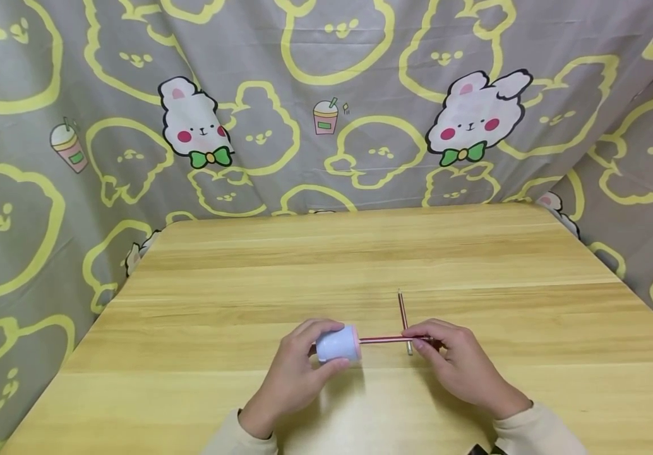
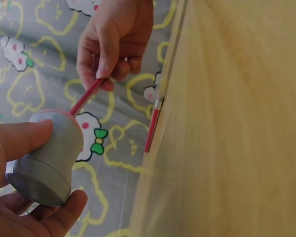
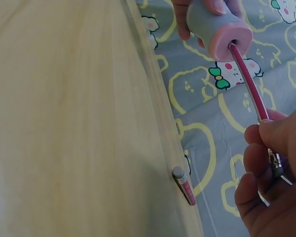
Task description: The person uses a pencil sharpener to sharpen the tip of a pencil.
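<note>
My left hand (image 1: 298, 366) grips a light-blue pencil sharpener (image 1: 336, 344) on its side, thumb and fingers around the body. Its pink end (image 3: 219, 44) with a round hole faces my right hand (image 1: 463, 366). That hand pinches a red striped pencil (image 1: 383, 340) near its eraser end, where the metal band shows in the right wrist view. The pencil's far end sits at the hole, its tip hidden inside. Beneath it a second red striped pencil (image 1: 403, 309) lies on the table, crossing it in the head view, eraser end towards me.
The wooden table (image 1: 218, 284) reaches back to a grey curtain (image 1: 281, 57) printed with yellow outlines and white rabbits. More curtain hangs at the left and right sides. A small dark object (image 1: 479, 450) pokes in at the bottom edge beside the right sleeve.
</note>
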A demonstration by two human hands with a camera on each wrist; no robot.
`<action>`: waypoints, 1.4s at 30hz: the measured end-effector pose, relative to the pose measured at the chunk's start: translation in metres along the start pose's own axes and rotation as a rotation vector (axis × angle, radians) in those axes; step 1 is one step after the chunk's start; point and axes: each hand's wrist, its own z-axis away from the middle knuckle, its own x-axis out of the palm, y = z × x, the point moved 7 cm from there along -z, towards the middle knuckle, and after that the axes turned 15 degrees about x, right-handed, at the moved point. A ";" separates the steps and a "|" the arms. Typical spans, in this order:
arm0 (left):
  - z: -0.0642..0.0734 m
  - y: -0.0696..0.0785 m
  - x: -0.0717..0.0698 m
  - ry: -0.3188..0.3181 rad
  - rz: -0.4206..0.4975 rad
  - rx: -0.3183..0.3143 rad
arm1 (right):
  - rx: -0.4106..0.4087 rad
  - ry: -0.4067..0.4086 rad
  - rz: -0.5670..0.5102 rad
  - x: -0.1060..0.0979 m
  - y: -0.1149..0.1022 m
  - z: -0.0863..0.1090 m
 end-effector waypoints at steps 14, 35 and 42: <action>-0.009 -0.004 0.003 -0.046 -0.025 -0.010 | 0.018 -0.063 -0.010 0.004 -0.005 -0.010; -0.012 0.002 0.000 -0.004 -0.047 0.080 | 0.077 -0.046 -0.060 0.003 -0.002 -0.011; -0.010 0.003 0.000 -0.005 -0.073 0.111 | 0.049 -0.057 -0.083 0.005 -0.004 -0.009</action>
